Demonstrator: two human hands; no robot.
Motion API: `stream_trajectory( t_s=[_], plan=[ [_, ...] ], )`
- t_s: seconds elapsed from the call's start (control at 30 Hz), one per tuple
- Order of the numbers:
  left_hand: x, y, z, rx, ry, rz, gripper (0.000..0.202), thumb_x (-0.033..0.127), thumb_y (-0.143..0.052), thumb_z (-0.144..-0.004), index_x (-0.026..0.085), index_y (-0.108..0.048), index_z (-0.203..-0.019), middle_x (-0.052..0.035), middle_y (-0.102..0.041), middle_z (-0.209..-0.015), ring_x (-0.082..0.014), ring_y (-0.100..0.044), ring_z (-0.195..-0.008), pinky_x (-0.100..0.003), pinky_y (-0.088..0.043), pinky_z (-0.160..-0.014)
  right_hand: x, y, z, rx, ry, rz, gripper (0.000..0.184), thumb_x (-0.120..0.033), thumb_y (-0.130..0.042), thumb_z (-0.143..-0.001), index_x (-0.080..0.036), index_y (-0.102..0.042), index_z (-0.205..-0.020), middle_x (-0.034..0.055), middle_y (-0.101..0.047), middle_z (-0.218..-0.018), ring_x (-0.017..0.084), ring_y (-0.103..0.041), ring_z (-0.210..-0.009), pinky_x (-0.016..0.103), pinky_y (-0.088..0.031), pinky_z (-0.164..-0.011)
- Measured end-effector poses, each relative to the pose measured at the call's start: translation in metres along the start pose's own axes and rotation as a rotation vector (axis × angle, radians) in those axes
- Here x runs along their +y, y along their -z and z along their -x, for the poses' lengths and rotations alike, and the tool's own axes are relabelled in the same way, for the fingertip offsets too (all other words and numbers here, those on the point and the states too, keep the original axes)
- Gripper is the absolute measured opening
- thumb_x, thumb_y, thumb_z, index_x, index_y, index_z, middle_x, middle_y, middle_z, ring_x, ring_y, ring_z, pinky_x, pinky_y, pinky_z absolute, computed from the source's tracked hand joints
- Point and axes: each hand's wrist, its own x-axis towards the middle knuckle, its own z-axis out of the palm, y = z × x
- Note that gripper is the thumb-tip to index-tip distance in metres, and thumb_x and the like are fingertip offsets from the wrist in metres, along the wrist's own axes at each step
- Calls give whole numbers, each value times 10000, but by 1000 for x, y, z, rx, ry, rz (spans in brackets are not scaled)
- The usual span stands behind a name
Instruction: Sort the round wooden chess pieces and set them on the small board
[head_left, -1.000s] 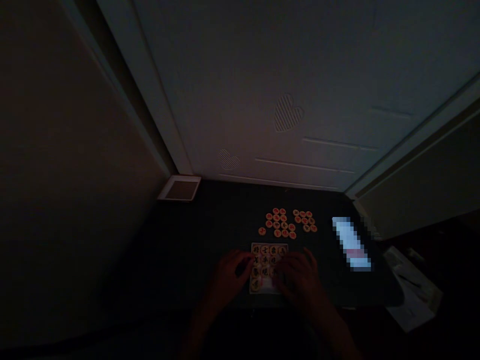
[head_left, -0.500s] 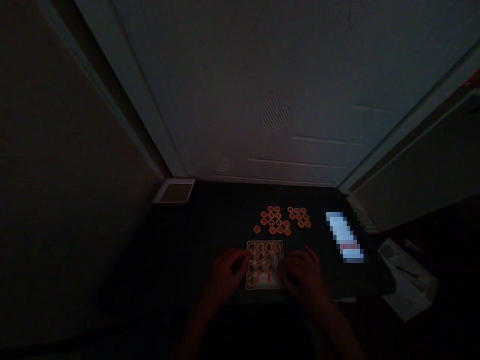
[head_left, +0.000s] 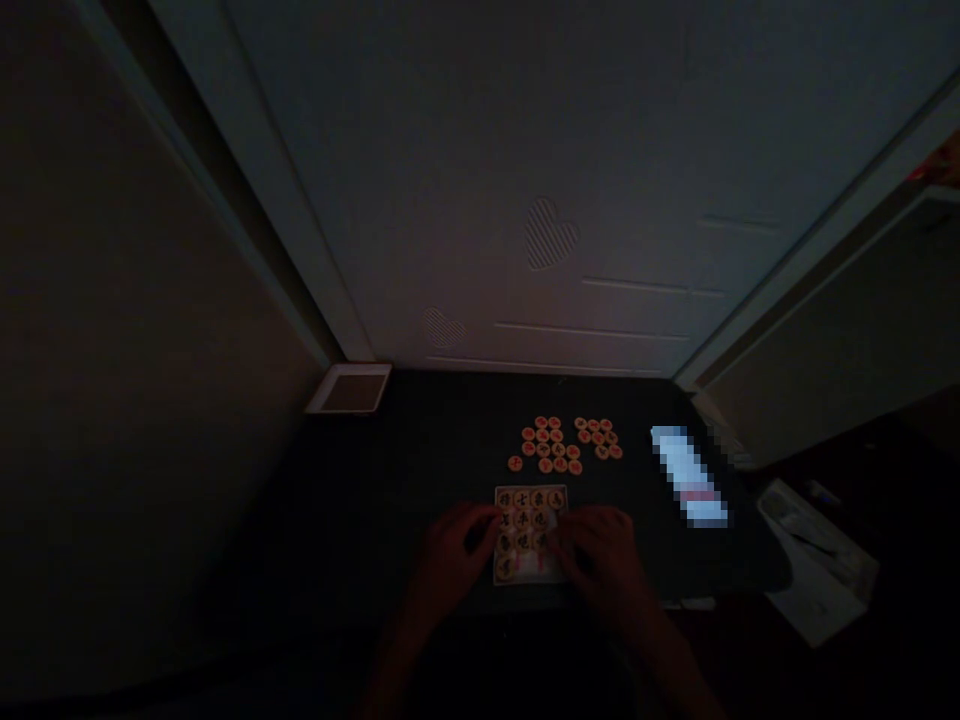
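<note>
A shallow white box (head_left: 556,573) lies on the dark table, holding rows of round xiangqi pieces (head_left: 523,519) marked with black characters. The upper rows are fuller, while the lower right part shows pale box bottom with pink marks. My left hand (head_left: 454,548) pinches the box's left edge, thumb and forefinger curled round it. Over the right side of the box is my right hand (head_left: 600,545), its fingers bent together and their tips beside a piece in the third row. Whatever those fingertips hold, if anything, is hidden in the dimness.
Beyond the box lie two loose groups of xiangqi pieces (head_left: 557,451), many with red characters. A pixelated bright phone-like object (head_left: 688,475) lies to the right. A shallow tray (head_left: 351,390) stands at the back left. An open white carton (head_left: 817,560) sits lower, past the table's right edge.
My right hand has shifted slightly left over the box, its fingertips closer to the third-row piece. My left hand stays at the box edge. The whole view has tilted slightly.
</note>
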Motion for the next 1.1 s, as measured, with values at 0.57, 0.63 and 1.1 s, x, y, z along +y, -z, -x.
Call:
stream_trajectory(
  t_s=[0.57,0.63,1.1],
  plan=[
    [0,-1,2,4,49,20,164,313,-582,-959,263,-717,-1039,-10,-752,-1008,-180,-710,-915,-319,-565,-860,25,-16,16,35,-188,-281,229,-312,-539,-988,-253,-680,-1158,80,-723,-1110,238,-693,-1021,394,-580,-905],
    [0,0,2,3,54,24,172,318,-583,-959,263,-717,-1051,-13,-753,-1026,-181,-711,-924,-317,-565,-860,32,-13,15,63,-213,-274,259,-342,-550,-984,-253,-658,-1202,82,-718,-1137,239,-697,-1021,394,-585,-894],
    [3,3,0,-6,80,-26,194,337,-580,-950,259,-737,-1033,-22,-764,-990,-191,-722,-893,-321,-580,-828,88,-8,-23,205,-146,-55,349,-382,-540,-984,-232,-621,-1289,117,-651,-1306,288,-593,-1221,526,-483,-1057]
  ],
)
